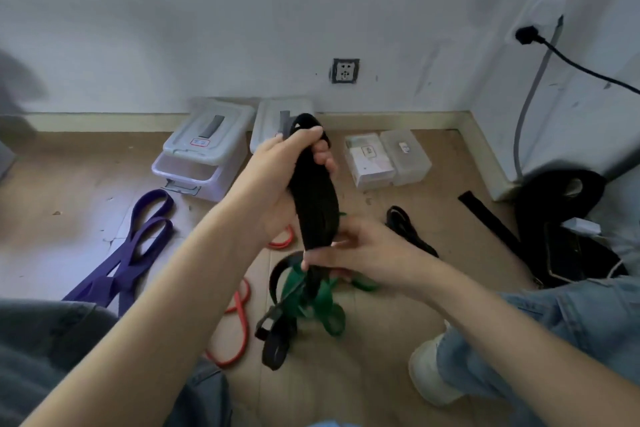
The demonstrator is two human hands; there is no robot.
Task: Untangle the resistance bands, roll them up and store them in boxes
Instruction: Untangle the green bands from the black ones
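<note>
Two hands work one black band (pixel 315 191), held up above the floor (pixel 363 374). I see my left hand (pixel 284 177) wrapped round the upper part of the folded bundle, thumb pressed across the top loop and fingertips curled in against its far side. My right hand (pixel 363 250) grips the same band lower down, fingers closed round the strands just under the bundle, where they narrow. Below that grip the black strands hang into a tangle with a green band (pixel 311 298), which rests on the floor between my knees. A red band (pixel 239 315) lies on the floor just left of the tangle, partly hidden behind my left forearm. A purple band (pixel 135 253) lies stretched toward the left edge of the floor. Against the far wall stand two lidded plastic boxes (pixel 207 146), the left one with its front flap open; two smaller clear boxes (pixel 388 156) sit to their right. Another dark band (pixel 408 229) lies near the right-hand corner.
</note>
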